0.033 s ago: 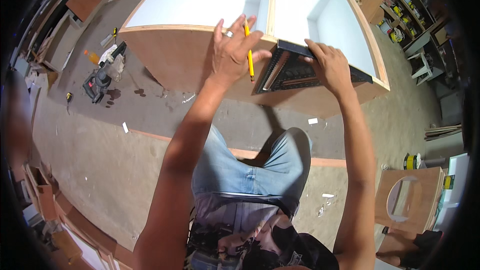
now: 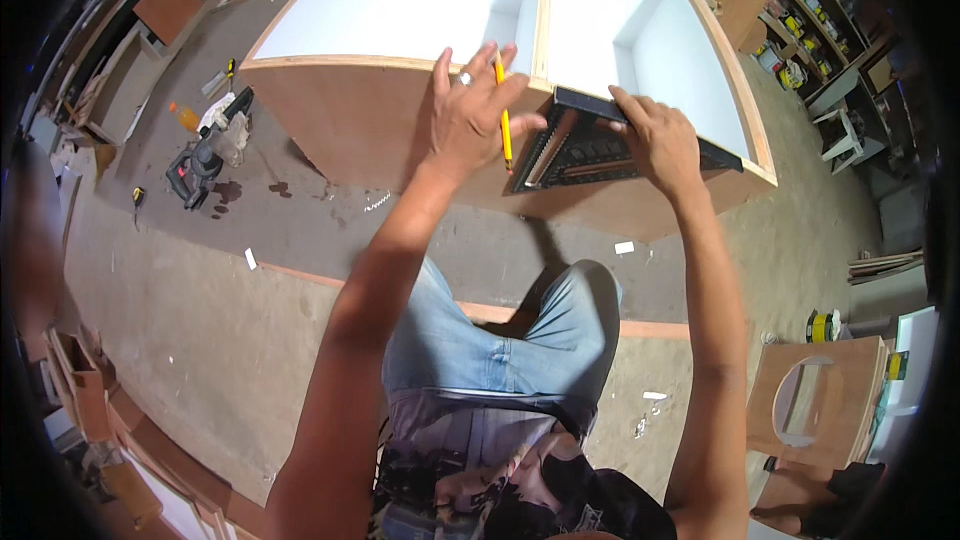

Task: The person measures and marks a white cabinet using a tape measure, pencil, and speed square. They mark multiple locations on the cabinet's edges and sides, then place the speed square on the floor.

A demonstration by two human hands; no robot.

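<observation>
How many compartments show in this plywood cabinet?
2: the left compartment, beyond the left hand with the yellow pencil; the right compartment, across the divider, beyond the right hand on the black rafter square. Others may be out of frame.

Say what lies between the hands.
In the head view, part of the black triangular square, against the wooden cabinet, lies between the left hand, which holds a yellow pencil, and the right hand.

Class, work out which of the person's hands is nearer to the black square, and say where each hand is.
Right. The right hand grips the square at its upper edge; the left hand, holding a pencil, is just left of it.
</observation>
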